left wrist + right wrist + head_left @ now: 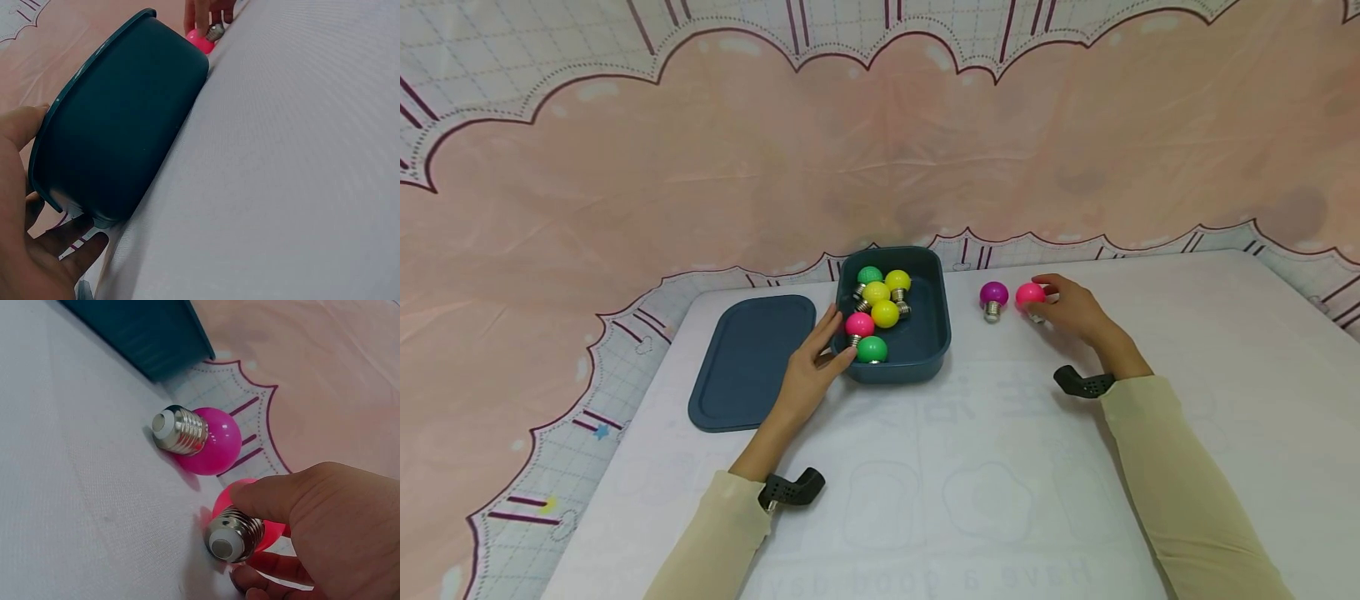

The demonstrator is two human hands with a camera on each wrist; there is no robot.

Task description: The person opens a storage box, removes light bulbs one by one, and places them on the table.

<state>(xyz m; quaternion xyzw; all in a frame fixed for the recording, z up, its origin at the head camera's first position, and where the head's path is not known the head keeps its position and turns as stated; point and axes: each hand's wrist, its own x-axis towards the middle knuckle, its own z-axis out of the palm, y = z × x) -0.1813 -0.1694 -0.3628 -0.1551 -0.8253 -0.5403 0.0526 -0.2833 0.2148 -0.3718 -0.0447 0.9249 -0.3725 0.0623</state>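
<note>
A dark teal plastic container (931, 333) holds several small light bulbs: green, yellow (885, 314) and pink (860, 325). My left hand (808, 367) grips its left end; in the left wrist view the thumb lies at the rim and the fingers curve round the outer wall (125, 125). To the right of the container, my right hand (1078, 315) pinches a pink light bulb (1029, 295) between thumb and fingers, low at the table. The right wrist view shows its metal screw base (234, 534). Beside it lies a purple light bulb (993, 295), untouched.
A flat teal lid (752, 362) lies left of the container. Everything is on a white-covered table (970, 500). A peach patterned cloth (865, 158) hangs behind the table's back edge.
</note>
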